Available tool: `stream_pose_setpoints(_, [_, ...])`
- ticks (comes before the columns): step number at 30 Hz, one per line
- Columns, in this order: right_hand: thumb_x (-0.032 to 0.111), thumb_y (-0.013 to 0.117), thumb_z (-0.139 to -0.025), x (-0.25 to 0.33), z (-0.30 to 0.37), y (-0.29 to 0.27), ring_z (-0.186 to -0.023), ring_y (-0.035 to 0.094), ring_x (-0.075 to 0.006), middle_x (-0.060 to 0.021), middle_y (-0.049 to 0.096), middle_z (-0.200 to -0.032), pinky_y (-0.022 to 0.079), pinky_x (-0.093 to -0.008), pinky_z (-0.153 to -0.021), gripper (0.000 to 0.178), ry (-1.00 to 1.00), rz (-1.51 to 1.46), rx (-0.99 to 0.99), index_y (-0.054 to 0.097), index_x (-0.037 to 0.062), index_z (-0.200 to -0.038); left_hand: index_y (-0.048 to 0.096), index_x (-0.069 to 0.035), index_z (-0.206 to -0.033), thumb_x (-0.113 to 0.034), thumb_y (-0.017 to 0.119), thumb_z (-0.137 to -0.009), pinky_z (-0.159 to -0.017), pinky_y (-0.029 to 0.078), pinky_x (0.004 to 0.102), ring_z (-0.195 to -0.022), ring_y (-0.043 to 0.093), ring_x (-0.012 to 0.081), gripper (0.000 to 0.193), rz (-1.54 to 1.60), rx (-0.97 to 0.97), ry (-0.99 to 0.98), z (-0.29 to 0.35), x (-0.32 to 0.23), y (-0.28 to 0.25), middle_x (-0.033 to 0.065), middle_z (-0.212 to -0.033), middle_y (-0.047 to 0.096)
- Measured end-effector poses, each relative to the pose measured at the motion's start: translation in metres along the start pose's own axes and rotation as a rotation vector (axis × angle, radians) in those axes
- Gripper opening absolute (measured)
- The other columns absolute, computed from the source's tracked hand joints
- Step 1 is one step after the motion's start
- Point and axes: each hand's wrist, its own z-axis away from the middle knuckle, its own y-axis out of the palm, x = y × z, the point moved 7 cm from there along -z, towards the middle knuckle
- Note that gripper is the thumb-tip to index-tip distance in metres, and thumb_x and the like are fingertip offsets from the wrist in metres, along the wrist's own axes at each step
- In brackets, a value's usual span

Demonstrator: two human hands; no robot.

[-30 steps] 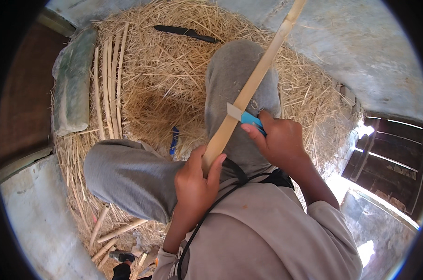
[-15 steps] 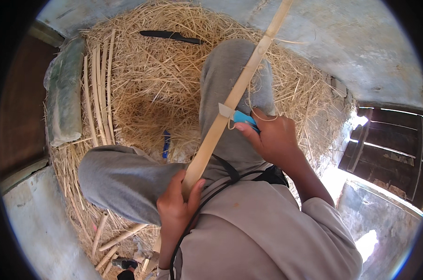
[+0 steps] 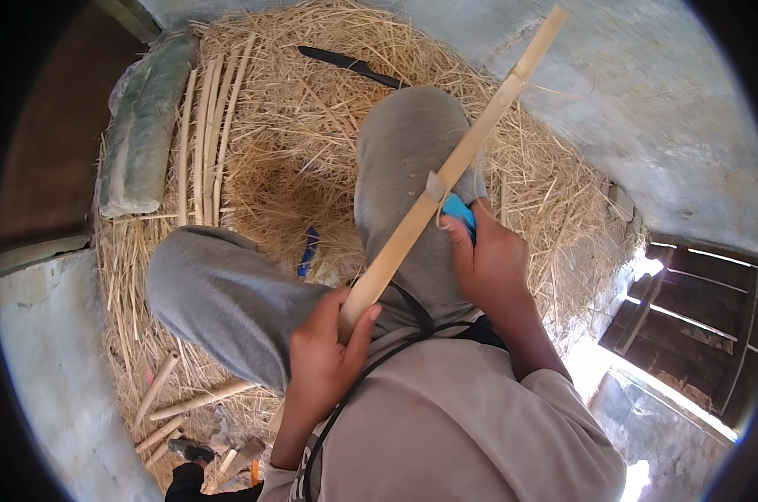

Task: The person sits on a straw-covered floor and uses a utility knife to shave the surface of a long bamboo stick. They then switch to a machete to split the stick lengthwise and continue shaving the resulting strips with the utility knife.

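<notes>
My left hand [image 3: 329, 351] grips the near end of a long, flat bamboo strip [image 3: 471, 153], its thumb along one side. The strip slants up to the far right across my lap and over my raised right knee. In my right hand [image 3: 496, 261] is a utility knife [image 3: 460, 211] with a bright blue handle, thumb resting on it. Its wide blade lies across the strip about midway, touching it. A thin curled shaving hangs beside my right fingers. The palm sides of both hands are hidden.
Straw [image 3: 270, 117] covers the floor. Several slim bamboo strips [image 3: 205, 138] lie left, beside a green-grey rounded slab [image 3: 147, 125]. A black knife [image 3: 350, 65] rests ahead, a blue object [image 3: 309, 253] between my legs. Cut bamboo pieces [image 3: 199, 400] and a dark shoe [image 3: 192, 452] show lower left.
The knife blade has slid a little up the strip, away from my left hand. The whole view has shifted, showing more black clothing at lower left. Both hands keep their holds.
</notes>
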Motion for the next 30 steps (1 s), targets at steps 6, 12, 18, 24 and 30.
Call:
stream_pose_setpoints(6, [0.048, 0.052, -0.103, 0.006, -0.023, 0.011, -0.055, 0.066, -0.0378, -0.0164, 0.065, -0.065, 0.049, -0.048, -0.05, 0.043, -0.057, -0.047, -0.024, 0.054, 0.0049, -0.101, 0.06, 0.0, -0.115, -0.021, 0.075, -0.094, -0.058, 0.053, 0.0421, -0.067, 0.069, 0.0378, 0.033, -0.064, -0.042, 0.088, -0.009, -0.003, 0.004, 0.0229, -0.081, 0.068])
stream_pose_setpoints(12, [0.047, 0.051, -0.103, 0.012, -0.015, 0.013, -0.053, 0.063, -0.0409, -0.017, 0.058, -0.058, 0.046, -0.0505, -0.048, 0.043, -0.145, 0.043, 0.004, 0.053, 0.0039, -0.101, 0.059, 0.0, -0.117, -0.022, 0.074, -0.094, -0.054, 0.051, 0.0429, -0.062, 0.067, 0.0373, 0.035, -0.117, 0.005, 0.012, 0.011, 0.004, -0.003, 0.0229, -0.078, 0.066])
stream_pose_setpoints(18, [0.044, 0.052, -0.104, 0.007, -0.007, 0.016, -0.055, 0.064, -0.0411, -0.0182, 0.06, -0.06, 0.048, -0.0507, -0.051, 0.04, -0.06, 0.126, -0.006, 0.053, 0.0041, -0.102, 0.059, -0.001, -0.117, -0.024, 0.077, -0.093, -0.051, 0.05, 0.041, -0.06, 0.067, 0.0351, 0.038, -0.137, 0.05, 0.012, 0.018, 0.012, 0.003, 0.0203, -0.074, 0.066])
stream_pose_setpoints(24, [0.05, 0.047, -0.104, -0.013, -0.005, 0.007, -0.057, 0.066, -0.0378, -0.0151, 0.063, -0.064, 0.05, -0.0463, -0.051, 0.051, -0.011, 0.07, -0.063, 0.054, 0.0008, -0.115, 0.058, -0.004, -0.118, -0.027, 0.076, -0.094, -0.054, 0.052, 0.0429, -0.063, 0.069, 0.0366, 0.038, -0.104, 0.112, -0.039, 0.038, 0.021, -0.003, 0.0211, -0.075, 0.067])
stream_pose_setpoints(30, [0.052, 0.045, -0.105, -0.009, -0.011, -0.001, -0.056, 0.064, -0.0378, -0.0159, 0.061, -0.064, 0.047, -0.0497, -0.052, 0.05, -0.058, -0.045, 0.021, 0.055, 0.0037, -0.112, 0.059, -0.004, -0.117, -0.028, 0.071, -0.097, -0.055, 0.05, 0.038, -0.059, 0.067, 0.0277, 0.033, 0.015, 0.187, -0.192, 0.035, 0.029, -0.002, 0.0176, -0.072, 0.066])
